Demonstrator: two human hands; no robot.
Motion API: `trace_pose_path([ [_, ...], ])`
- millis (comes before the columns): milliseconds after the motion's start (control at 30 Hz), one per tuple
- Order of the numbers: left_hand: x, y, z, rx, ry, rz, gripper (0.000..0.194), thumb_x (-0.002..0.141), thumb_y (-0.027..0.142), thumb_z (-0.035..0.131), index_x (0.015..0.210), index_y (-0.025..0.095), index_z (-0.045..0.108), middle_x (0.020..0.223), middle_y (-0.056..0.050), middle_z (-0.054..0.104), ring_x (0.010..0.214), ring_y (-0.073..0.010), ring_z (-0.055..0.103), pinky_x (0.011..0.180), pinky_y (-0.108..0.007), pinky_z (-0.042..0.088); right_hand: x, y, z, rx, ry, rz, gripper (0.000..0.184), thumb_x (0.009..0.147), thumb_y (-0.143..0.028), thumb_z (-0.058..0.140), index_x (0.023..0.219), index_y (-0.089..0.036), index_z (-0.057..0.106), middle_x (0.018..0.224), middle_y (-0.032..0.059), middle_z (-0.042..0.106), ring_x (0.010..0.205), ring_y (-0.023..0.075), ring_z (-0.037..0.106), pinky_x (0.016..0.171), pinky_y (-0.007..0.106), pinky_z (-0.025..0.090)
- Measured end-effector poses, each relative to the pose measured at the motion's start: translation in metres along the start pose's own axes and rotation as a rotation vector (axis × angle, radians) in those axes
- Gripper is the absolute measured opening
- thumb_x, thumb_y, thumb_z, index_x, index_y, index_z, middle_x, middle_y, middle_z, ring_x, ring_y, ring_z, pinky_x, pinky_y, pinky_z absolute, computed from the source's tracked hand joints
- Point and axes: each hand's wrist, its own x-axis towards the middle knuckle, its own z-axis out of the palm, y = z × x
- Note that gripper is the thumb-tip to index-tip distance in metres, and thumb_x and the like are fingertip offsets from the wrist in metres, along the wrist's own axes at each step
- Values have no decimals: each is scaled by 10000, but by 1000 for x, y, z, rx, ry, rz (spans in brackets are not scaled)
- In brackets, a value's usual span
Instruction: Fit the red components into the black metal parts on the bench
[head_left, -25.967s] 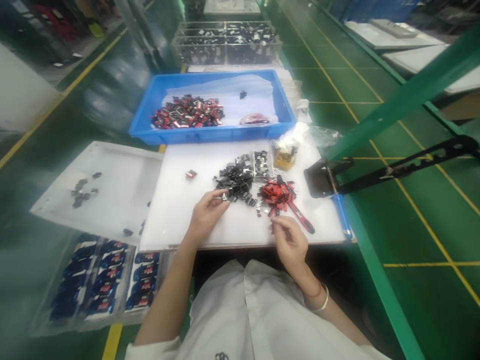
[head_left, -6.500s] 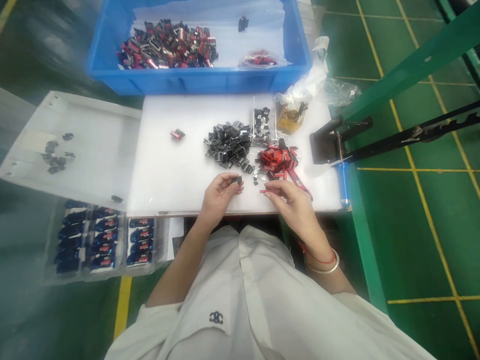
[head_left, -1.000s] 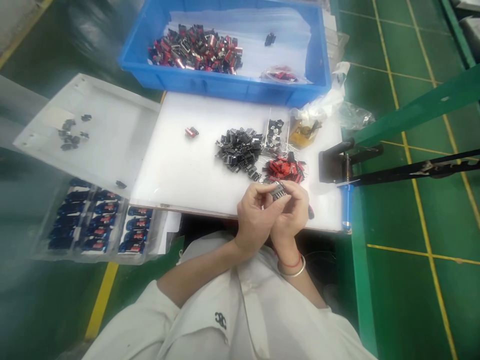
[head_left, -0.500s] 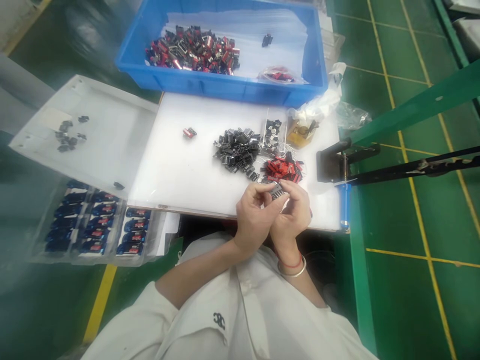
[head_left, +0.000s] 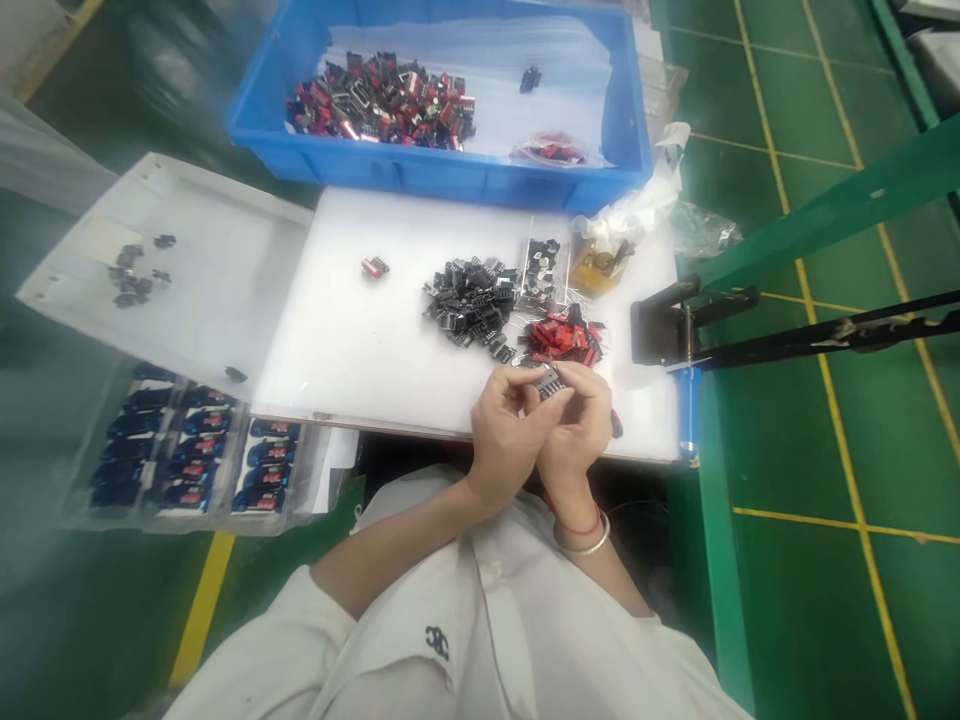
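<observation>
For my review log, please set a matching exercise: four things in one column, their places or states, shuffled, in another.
1. dark part
2. red pieces
3. blue bin
4. pale bangle

A. around the right wrist
B. heaped beside the black pile
C. held by the left hand and right hand
D. containing red-and-black parts

Pairs: 1-C; 2-B; 3-D; 4-A

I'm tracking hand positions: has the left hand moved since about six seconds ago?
Yes, the left hand has moved rightward, closer to the blue handle, and now meets the right hand.
</observation>
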Motion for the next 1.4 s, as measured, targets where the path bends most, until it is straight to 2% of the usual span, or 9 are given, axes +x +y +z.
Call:
trace_pose_path([
  [200,-2,-1,-1,-31,-7,43,294,720,294,821,937,193,650,795,33,611,664,-71,555,670,-209,488,0,-2,-1,3,12,-21,312,841,-178,710,1126,-251,606,983,37,682,925,193,683,830,370,581],
  [367,-4,-2,-2,-14,3,42,288,728,287,811,948,191,651,845,17,636,701,-74,579,688,-207,498,0,-2,-2,-44,-13,-31,265,863,-225,692,1114,-249,611,972,41,693,904,198,690,816,374,579],
  [700,-4,0,-3,29,16,47,287,715,271,811,940,188,653,841,14,652,719,-82,602,712,-215,509,-2,-4,0,-11,17,-20,304,847,-192,710,1132,-236,616,975,40,690,908,191,687,815,359,582],
  [800,-4,-1,-5,61,32,57,294,704,281,816,933,188,657,853,4,666,729,-94,613,711,-226,513,-2,0,-4,30,-53,-23,336,839,-179,710,1155,-242,612,996,48,691,930,195,685,825,362,589],
  [967,-5,-6,-9,53,32,47,288,706,282,814,926,181,658,836,1,682,707,-93,620,694,-224,524,0,9,-18,75,-275,-12,376,861,-209,665,1229,-261,600,1092,67,707,1013,213,688,893,396,595],
  [1133,-2,-7,-13,72,-14,72,275,727,266,803,946,181,661,884,-16,702,778,-113,667,759,-245,550,1,9,-29,283,-382,162,349,910,-208,572,1251,-257,631,1172,69,714,1090,206,684,916,354,590],
  [1300,2,-8,-20,214,-20,208,271,740,295,803,953,187,674,890,-17,706,778,-119,673,751,-254,555,-3,11,-28,499,-367,440,278,921,-313,593,1176,-274,698,1157,42,738,1081,209,696,935,358,582],
  [1400,3,-13,-25,303,-26,325,256,766,294,786,974,194,675,900,-17,709,791,-121,674,761,-259,560,-3,11,-25,511,-341,563,235,884,-355,638,1074,-264,742,1081,39,760,1019,210,712,899,360,590],
])
